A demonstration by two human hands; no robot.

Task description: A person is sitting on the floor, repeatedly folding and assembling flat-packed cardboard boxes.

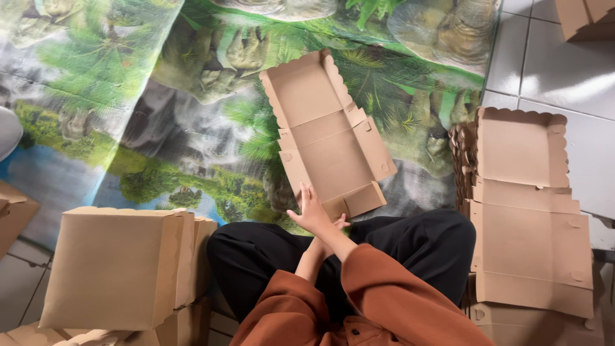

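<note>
A: Holding the half-folded cardboard box (330, 138) at its near end, the right hand (312, 213) has its fingers closed over the bottom flap. The box lies over the printed floor mat (160, 128), just ahead of the knees.

B: Left hand (341, 224)?

A: Mostly hidden behind the right wrist; its grip cannot be told.

B: Handling?

A: Judged light, thin, stiff along creases, easily bent. Take hold at folded side walls, not scalloped edges. Flat blanks (528, 211) stack right; finished boxes (115, 266) stand left.
</note>
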